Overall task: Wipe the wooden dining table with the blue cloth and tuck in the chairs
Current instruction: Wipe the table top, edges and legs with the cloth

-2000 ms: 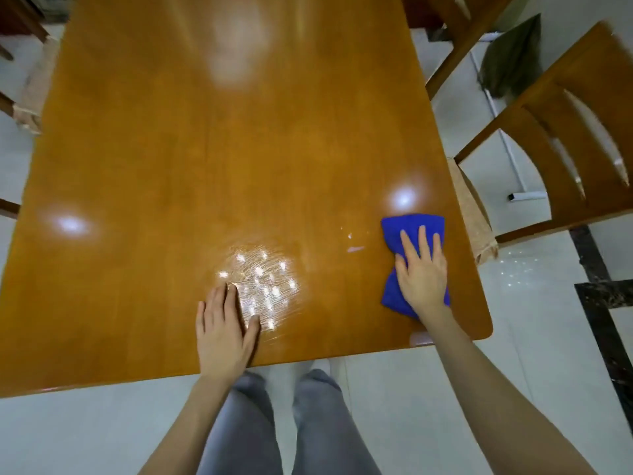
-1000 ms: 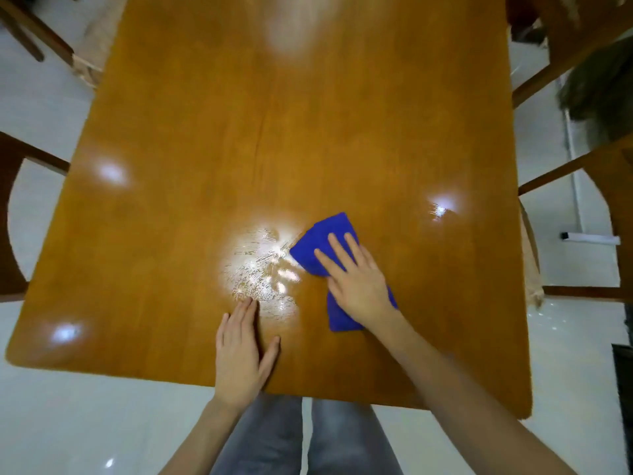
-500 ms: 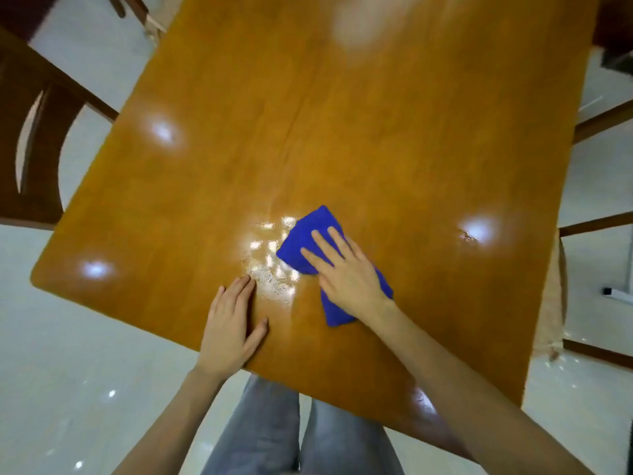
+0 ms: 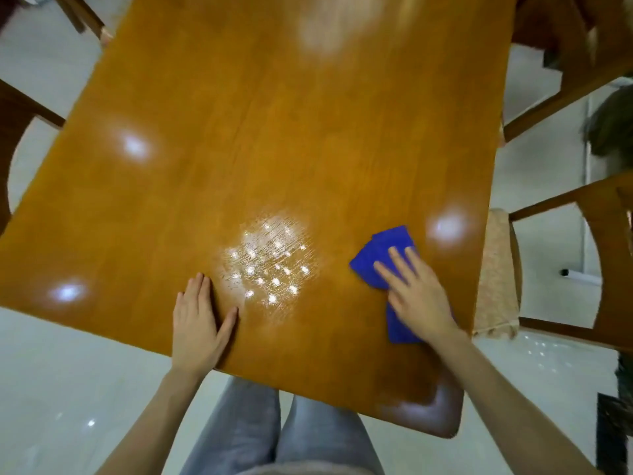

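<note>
The wooden dining table (image 4: 274, 138) fills most of the view, glossy with light glare. A folded blue cloth (image 4: 383, 255) lies flat near the table's right edge. My right hand (image 4: 416, 296) presses down on the cloth with fingers spread. My left hand (image 4: 198, 323) rests flat on the near edge with fingers together. Between the hands is a patch of scratchy, glinting reflections (image 4: 270, 265). A wooden chair (image 4: 603, 269) with a beige cushion (image 4: 496, 275) stands pulled out at the right side.
Another chair (image 4: 561, 84) stands at the far right. A dark chair back (image 4: 10, 138) shows at the left and a chair leg (image 4: 82, 18) at the far left. White tiled floor (image 4: 68, 389) surrounds the table. My grey trousers (image 4: 274, 437) are below the near edge.
My right hand has slid the blue cloth from the glinting patch rightward to the table's right edge. The left hand stays flat on the near edge. The view has swung to the right.
</note>
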